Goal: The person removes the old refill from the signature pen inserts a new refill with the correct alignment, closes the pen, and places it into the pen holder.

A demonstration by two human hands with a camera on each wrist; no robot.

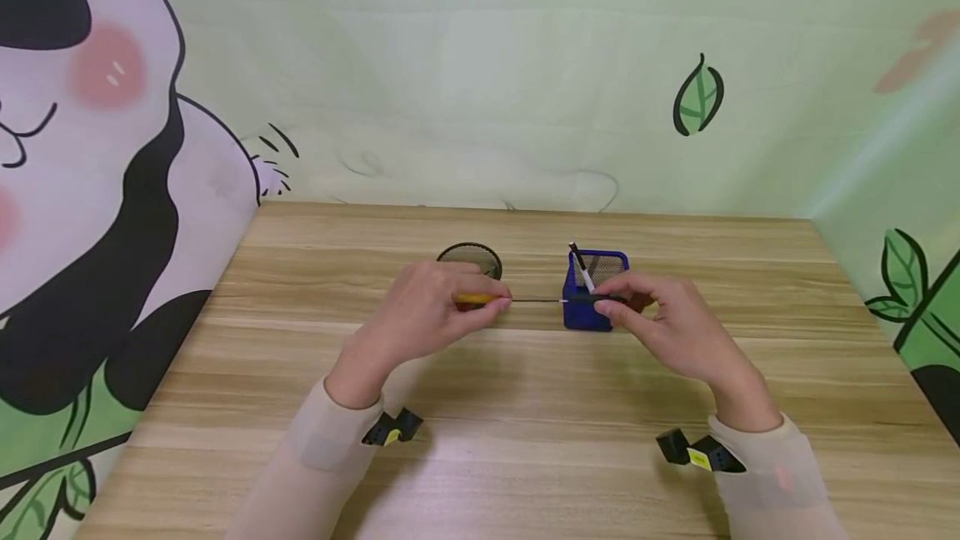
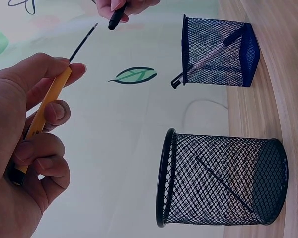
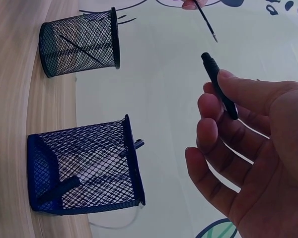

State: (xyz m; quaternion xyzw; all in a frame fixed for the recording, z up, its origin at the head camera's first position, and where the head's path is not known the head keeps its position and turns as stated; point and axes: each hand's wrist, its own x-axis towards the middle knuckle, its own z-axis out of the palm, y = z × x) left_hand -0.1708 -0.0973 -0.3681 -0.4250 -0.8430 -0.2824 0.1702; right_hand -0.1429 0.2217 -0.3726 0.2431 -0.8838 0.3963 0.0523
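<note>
My left hand grips the yellow barrel of a pen, whose thin dark refill sticks out bare towards the right. Between thumb and fingers, my right hand pinches a short black pen section with a ridged end. In both wrist views the refill's tip and this section are a small distance apart. Beyond the right hand stands a blue square mesh pen holder with a black-and-white marker in it. Behind the left hand is a round black mesh pen holder, partly hidden in the head view.
A thin dark stick leans inside the round holder. Both holders stand on a wood-grain table. A pale green printed backdrop rises at the table's back edge, with a panda picture on the left.
</note>
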